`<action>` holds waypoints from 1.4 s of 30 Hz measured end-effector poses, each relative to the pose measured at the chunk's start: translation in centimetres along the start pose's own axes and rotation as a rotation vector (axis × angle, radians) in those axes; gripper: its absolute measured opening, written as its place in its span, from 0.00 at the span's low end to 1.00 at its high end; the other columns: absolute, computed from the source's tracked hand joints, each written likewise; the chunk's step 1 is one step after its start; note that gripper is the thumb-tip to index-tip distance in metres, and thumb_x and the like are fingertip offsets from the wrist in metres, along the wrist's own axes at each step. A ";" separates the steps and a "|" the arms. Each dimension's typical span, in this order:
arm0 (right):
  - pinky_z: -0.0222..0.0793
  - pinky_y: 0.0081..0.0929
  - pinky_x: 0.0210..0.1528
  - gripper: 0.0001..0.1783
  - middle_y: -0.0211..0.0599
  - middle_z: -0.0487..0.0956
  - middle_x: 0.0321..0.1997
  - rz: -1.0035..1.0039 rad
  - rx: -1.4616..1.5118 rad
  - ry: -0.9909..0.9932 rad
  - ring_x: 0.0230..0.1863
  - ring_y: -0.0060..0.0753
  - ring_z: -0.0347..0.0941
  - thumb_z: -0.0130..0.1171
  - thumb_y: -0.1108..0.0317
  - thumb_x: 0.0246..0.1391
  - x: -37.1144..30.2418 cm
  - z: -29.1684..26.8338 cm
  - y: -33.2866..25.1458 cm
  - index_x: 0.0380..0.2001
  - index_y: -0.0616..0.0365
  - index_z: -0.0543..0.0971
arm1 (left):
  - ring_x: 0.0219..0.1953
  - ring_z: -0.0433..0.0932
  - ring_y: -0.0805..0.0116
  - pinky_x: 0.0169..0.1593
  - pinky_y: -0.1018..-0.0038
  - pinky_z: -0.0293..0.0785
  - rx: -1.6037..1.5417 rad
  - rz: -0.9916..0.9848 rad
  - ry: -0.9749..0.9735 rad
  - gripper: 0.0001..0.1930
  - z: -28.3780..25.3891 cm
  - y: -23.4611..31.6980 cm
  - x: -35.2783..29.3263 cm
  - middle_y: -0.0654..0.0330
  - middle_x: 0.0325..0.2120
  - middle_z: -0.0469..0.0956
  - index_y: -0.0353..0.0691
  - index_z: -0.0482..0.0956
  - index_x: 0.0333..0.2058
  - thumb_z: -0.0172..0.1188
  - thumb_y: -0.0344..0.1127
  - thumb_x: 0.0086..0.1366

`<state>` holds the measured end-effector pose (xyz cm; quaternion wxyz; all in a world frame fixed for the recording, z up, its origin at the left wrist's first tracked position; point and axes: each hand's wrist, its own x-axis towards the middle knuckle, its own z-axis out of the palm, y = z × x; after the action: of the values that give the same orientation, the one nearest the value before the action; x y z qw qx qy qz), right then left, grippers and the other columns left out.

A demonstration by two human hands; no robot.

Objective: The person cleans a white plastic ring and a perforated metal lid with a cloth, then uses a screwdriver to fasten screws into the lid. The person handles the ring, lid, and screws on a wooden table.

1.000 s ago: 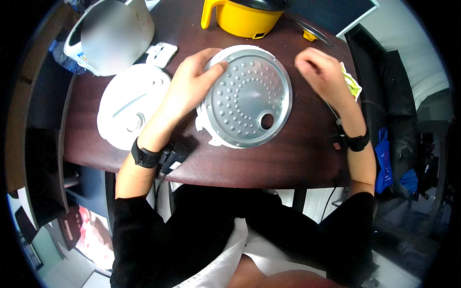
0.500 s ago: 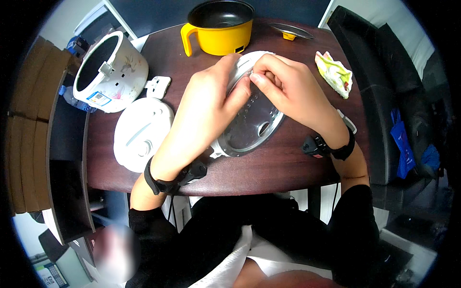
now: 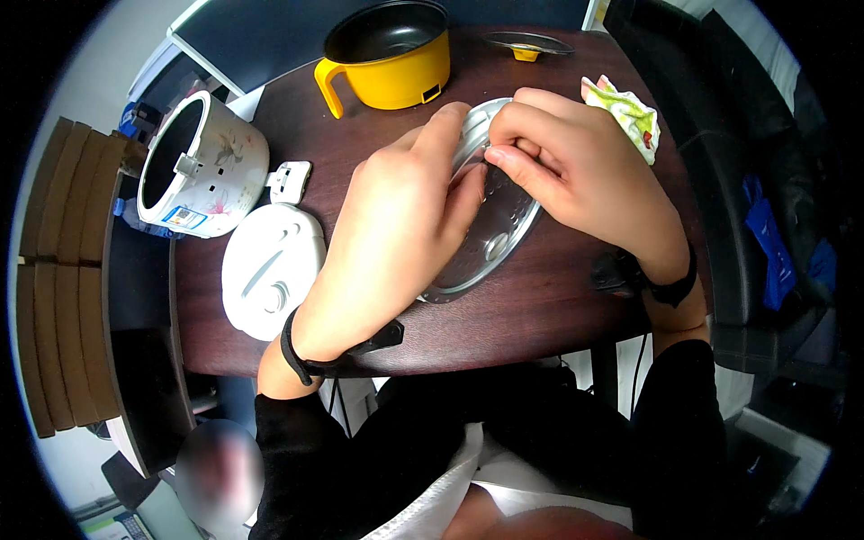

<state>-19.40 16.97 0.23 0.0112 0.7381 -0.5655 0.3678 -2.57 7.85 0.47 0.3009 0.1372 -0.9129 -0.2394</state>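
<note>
Both my hands are at a round metal inner lid [image 3: 499,225] of a rice cooker, tilted up over the table. It has a shiny rim, small bumps and a round hole low down. My left hand [image 3: 405,193] grips its left side, thumb on the near face and fingers behind. My right hand [image 3: 562,153] is closed in a pinch at the upper rim; whatever lies between its fingertips is too small to make out. Left of my left forearm rests a white outer lid cover [image 3: 256,247]. Behind that stands the floral rice cooker body [image 3: 229,162], without a lid.
A small white plastic part [image 3: 289,183] lies beside the cooker body. At the back are a yellow pot [image 3: 387,81] with a handle and a glass lid [image 3: 549,45] with a yellow knob. A crumpled cloth [image 3: 630,117] lies far right. Stacked cardboard boxes [image 3: 67,333] stand left.
The view has shifted and tilted slightly. In my hands, the inner lid now appears turned more on edge, and the white clip at its lower edge is no longer visible. Both grips look much the same.
</note>
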 end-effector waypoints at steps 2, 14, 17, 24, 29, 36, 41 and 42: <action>0.56 0.21 0.22 0.05 0.33 0.68 0.24 -0.018 -0.021 0.041 0.19 0.24 0.63 0.60 0.72 0.53 -0.2 0.0 0.1 0.30 0.61 0.74 | 0.31 0.78 0.44 0.33 0.61 0.74 0.004 0.011 -0.001 0.18 0.1 0.1 0.2 0.43 0.28 0.76 0.31 0.69 0.46 0.59 0.27 0.56; 0.58 0.22 0.22 0.05 0.33 0.69 0.26 -0.052 -0.093 0.047 0.20 0.27 0.65 0.58 0.71 0.53 -0.2 -0.3 0.6 0.31 0.61 0.75 | 0.30 0.79 0.50 0.33 0.68 0.72 0.030 0.000 -0.013 0.20 0.3 0.1 0.8 0.44 0.30 0.76 0.31 0.71 0.49 0.60 0.28 0.57; 0.57 0.22 0.22 0.04 0.33 0.69 0.26 -0.038 -0.100 0.057 0.20 0.26 0.64 0.59 0.73 0.52 -0.2 -0.1 0.4 0.31 0.60 0.74 | 0.30 0.78 0.50 0.33 0.68 0.72 0.034 -0.018 -0.011 0.20 0.2 0.1 0.6 0.44 0.30 0.76 0.31 0.71 0.49 0.60 0.28 0.57; 0.55 0.19 0.21 0.06 0.31 0.69 0.24 -0.039 -0.041 0.075 0.18 0.22 0.61 0.60 0.77 0.49 -0.1 0.6 0.7 0.30 0.59 0.73 | 0.31 0.77 0.45 0.32 0.62 0.73 0.071 0.027 0.001 0.16 0.2 -0.7 0.5 0.44 0.29 0.76 0.31 0.70 0.45 0.58 0.29 0.58; 0.52 0.17 0.21 0.06 0.29 0.68 0.23 -0.019 0.004 0.072 0.17 0.17 0.58 0.60 0.77 0.50 -0.1 0.5 0.8 0.30 0.59 0.73 | 0.30 0.77 0.45 0.32 0.60 0.74 0.095 0.046 0.031 0.16 0.4 -0.6 0.4 0.45 0.29 0.76 0.32 0.69 0.44 0.57 0.29 0.58; 0.65 0.21 0.25 0.06 0.34 0.73 0.24 0.084 0.099 -0.051 0.23 0.24 0.70 0.59 0.72 0.53 0.3 -0.6 0.6 0.31 0.60 0.72 | 0.28 0.78 0.45 0.30 0.61 0.75 0.108 0.048 0.030 0.17 0.5 -0.5 0.4 0.45 0.29 0.76 0.31 0.69 0.45 0.57 0.29 0.58; 0.63 0.18 0.23 0.05 0.32 0.73 0.22 0.159 0.147 -0.042 0.21 0.19 0.68 0.59 0.72 0.55 0.2 -0.4 0.8 0.32 0.60 0.73 | 0.27 0.77 0.45 0.29 0.61 0.75 0.099 0.057 0.044 0.16 0.6 -0.5 0.3 0.45 0.29 0.76 0.31 0.69 0.45 0.57 0.29 0.58; 0.63 0.19 0.23 0.05 0.32 0.73 0.22 0.162 0.146 -0.040 0.21 0.20 0.69 0.59 0.72 0.55 0.1 -0.4 0.7 0.32 0.60 0.73 | 0.27 0.77 0.45 0.30 0.61 0.75 0.094 0.061 0.046 0.16 0.6 -0.5 0.3 0.45 0.29 0.76 0.31 0.69 0.45 0.57 0.29 0.58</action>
<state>-20.20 16.79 0.35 -0.0839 0.6961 -0.5950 0.3928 -3.14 7.52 -0.08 0.3223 0.1287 -0.9197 -0.1835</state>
